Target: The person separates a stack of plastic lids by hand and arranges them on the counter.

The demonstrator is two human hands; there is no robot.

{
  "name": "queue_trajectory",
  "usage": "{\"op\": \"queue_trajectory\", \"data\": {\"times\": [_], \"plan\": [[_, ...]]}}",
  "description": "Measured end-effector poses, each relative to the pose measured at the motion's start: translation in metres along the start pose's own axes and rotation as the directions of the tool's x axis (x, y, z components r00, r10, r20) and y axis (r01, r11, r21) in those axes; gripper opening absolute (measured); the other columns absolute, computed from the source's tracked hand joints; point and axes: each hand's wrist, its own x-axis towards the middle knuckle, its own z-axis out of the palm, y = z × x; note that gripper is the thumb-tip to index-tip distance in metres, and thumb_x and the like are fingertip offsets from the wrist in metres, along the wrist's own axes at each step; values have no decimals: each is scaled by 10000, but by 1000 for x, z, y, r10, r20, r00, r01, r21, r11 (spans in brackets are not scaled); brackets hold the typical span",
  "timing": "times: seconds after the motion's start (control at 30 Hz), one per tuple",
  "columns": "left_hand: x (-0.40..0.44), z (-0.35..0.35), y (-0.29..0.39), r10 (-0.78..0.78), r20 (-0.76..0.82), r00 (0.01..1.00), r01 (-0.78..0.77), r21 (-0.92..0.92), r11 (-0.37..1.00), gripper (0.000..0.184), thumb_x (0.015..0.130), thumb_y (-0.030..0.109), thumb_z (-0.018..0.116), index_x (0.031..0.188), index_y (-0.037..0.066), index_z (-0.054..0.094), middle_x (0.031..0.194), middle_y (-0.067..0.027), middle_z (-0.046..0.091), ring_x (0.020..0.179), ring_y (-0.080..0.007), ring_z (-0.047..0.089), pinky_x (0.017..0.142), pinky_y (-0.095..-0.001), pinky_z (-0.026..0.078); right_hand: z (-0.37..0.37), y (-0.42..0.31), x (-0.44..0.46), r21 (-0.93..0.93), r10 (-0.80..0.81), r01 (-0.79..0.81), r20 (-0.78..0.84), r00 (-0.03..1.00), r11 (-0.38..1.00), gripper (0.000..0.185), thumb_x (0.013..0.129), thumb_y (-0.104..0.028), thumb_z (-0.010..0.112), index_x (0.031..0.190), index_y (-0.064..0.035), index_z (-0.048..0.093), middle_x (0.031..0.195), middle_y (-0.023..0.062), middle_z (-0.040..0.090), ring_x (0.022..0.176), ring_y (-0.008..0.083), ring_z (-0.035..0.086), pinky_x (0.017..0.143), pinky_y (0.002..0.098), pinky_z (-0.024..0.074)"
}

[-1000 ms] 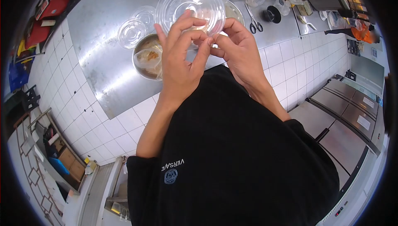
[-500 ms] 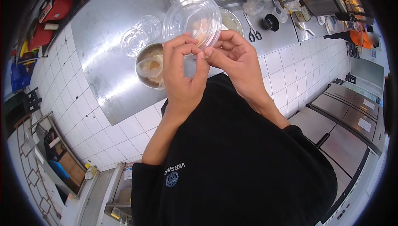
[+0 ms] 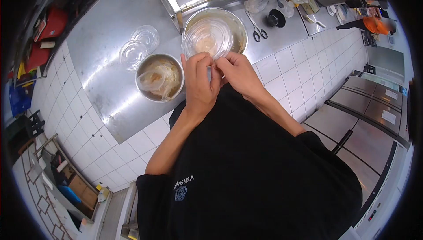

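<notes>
My left hand and my right hand meet at the near rim of a clear round plastic lid, fingers pinched on its edge. Beneath and beyond the lid is a large metal bowl, partly covered by it. A smaller metal bowl stands left of my left hand, with a plastic bag of brownish contents in it. Two more clear lids lie overlapping on the steel table, beyond the smaller bowl.
Black-handled scissors, a black bowl and a crumpled plastic bag lie on the steel table to the right. A metal rack stands at the back. A person in orange is far right.
Both hands and the lid have moved nearer to me and lower in view, and the lid is now over the large bowl. More of the smaller bowl shows.
</notes>
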Motion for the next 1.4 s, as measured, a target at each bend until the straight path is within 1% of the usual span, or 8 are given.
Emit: {"op": "queue_trajectory", "data": {"times": [0.33, 0.63, 0.9, 0.93, 1.0, 1.13, 1.23, 1.4], "plan": [[1, 46, -10, 186, 87, 979, -199, 178, 964, 288, 905, 80, 680, 1172, 42, 581, 1175, -113, 589, 1069, -336, 578, 1147, -698, 260, -26, 34, 12, 138, 38, -2, -256, 966, 990, 251, 970, -187, 512, 858, 12, 616, 783, 56, 608, 690, 127, 539, 563, 300, 439], [34, 109, -6, 369, 27, 929, -367, 198, 909, 336, 857, 89, 714, 1167, 52, 590, 1183, -94, 592, 1042, -296, 579, 1156, -660, 276, -72, 32, 17, 70, -215, 258, -369, 904, 964, 239, 976, -139, 480, 941, 8, 666, 800, 39, 621, 766, 113, 544, 701, 270, 456], [94, 190, 34, 542, 14, 840, -526, 265, 808, 353, 850, 73, 706, 1182, 61, 587, 1191, -79, 594, 1058, -277, 574, 1163, -623, 276, -169, 19, 45, -118, -459, 467, -496, 737, 876, 276, 980, -168, 494, 1038, 12, 695, 790, 106, 668, 718, 128, 629, 628, 302, 512], [104, 204, 44, 571, 4, 821, -550, 277, 788, 342, 852, 66, 701, 1173, 60, 586, 1191, -81, 596, 1058, -275, 573, 1162, -622, 274, -185, -8, 25, -139, -421, 404, -452, 786, 904, 272, 982, -163, 500, 1057, 14, 692, 781, 124, 668, 721, 149, 638, 628, 316, 510], [118, 238, 68, 628, -14, 778, -599, 287, 748, 322, 855, 58, 695, 1157, 57, 584, 1192, -86, 599, 1058, -276, 569, 1161, -621, 273, -222, -11, 27, -128, -550, 576, -518, 655, 807, 228, 959, -130, 546, 1062, 13, 690, 831, 133, 696, 746, 196, 662, 675, 329, 520], [154, 327, 125, 710, -69, 701, -677, 250, 692, 296, 829, 65, 709, 1109, 69, 611, 1169, -68, 611, 1021, -262, 577, 1156, -626, 285, -319, -29, 15, -276, -671, 682, -611, 419, 677, 198, 941, -121, 569, 1027, -2, 701, 859, 165, 707, 755, 229, 677, 695, 339, 521], [168, 402, 188, 750, -97, 654, -743, 102, 661, 292, 822, 61, 705, 1096, 59, 606, 1147, -81, 602, 1004, -279, 576, 1148, -637, 301, -399, -42, -16, -298, -584, 598, -724, 366, 744, 192, 932, -112, 575, 1000, 9, 708, 834, 158, 711, 739, 219, 679, 682, 336, 518], [160, 515, 250, 753, 49, 656, -729, -215, 650, 307, 848, 44, 675, 1136, 27, 570, 1163, -123, 570, 1043, -318, 564, 1141, -646, 317, -502, -33, -51, -355, -529, 626, -842, 109, 695, 172, 941, -60, 533, 879, 21, 671, 665, 19, 602, 612, 70, 506, 551, 268, 424]]}}
